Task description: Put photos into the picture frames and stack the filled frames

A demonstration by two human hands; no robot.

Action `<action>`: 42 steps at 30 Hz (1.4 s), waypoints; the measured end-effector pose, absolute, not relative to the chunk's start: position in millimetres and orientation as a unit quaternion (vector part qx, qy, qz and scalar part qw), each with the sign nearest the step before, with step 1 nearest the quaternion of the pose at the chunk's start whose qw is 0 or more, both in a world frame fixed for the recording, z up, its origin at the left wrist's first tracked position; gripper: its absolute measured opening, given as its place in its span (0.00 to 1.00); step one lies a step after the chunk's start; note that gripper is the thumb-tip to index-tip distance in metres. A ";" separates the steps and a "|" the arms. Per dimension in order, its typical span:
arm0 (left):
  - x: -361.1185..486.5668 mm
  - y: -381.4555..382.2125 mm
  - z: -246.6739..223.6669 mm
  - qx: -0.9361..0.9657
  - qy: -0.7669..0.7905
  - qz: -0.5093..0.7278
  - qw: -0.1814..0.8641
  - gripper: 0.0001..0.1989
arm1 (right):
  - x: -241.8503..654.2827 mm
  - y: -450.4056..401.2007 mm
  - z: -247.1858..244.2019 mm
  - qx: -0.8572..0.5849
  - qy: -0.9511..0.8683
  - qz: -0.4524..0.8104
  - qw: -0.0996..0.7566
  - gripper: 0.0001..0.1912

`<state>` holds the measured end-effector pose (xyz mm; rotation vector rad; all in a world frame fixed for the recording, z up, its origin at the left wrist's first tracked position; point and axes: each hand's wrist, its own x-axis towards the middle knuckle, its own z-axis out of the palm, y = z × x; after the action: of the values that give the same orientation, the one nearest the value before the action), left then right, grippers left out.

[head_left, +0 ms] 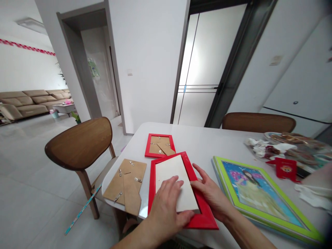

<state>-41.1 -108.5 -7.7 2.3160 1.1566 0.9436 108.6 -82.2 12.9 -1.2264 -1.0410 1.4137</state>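
Observation:
A red picture frame (153, 186) lies at the front edge of the table, tilted a little. Inside it sits a white board (171, 169), whose lower edge shows above the red border. My left hand (169, 204) rests on this board with fingers stretched out and the thumb near its lower edge. Around the right side of the frame, my right hand (209, 192) grips the border; some of its fingers are hidden. Left of the frame lies a brown backing board (124, 183) with metal clips and a stand leg. Behind is a smaller red frame (147, 147), back side up.
Green-edged framed pictures (259, 197) lie stacked on the right. Beyond them are a red packet (285, 169), crumpled tissues and plastic bags (306, 141). Wooden chairs stand at the left (80, 143) and far side (259, 121) of the white table (197, 138).

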 end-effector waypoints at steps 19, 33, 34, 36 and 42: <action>-156.3 -115.1 -41.6 0.668 0.630 0.350 0.186 0.19 | 146.2 -59.9 -41.5 -0.704 -0.684 0.084 0.170 0.24; -111.2 -101.6 -41.5 0.833 0.480 0.261 0.082 0.34 | 34.3 -48.2 -28.2 -0.495 -0.572 0.455 0.470 0.26; -111.5 -98.4 -39.9 0.830 0.471 0.289 0.082 0.34 | 28.7 -50.2 -20.1 -0.469 -0.556 0.465 0.504 0.25; -112.7 -93.6 -33.4 0.807 0.448 0.372 0.101 0.32 | 24.7 -56.9 -1.3 -0.410 -0.534 0.486 0.557 0.25; -86.3 -95.6 -5.0 0.510 0.450 0.626 0.381 0.18 | 44.1 -74.7 5.6 -0.463 -0.400 0.592 0.524 0.20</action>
<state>-86.3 -95.6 -5.0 1.3020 1.1494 1.5977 44.1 -74.7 5.6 -1.1079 -0.9579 1.4175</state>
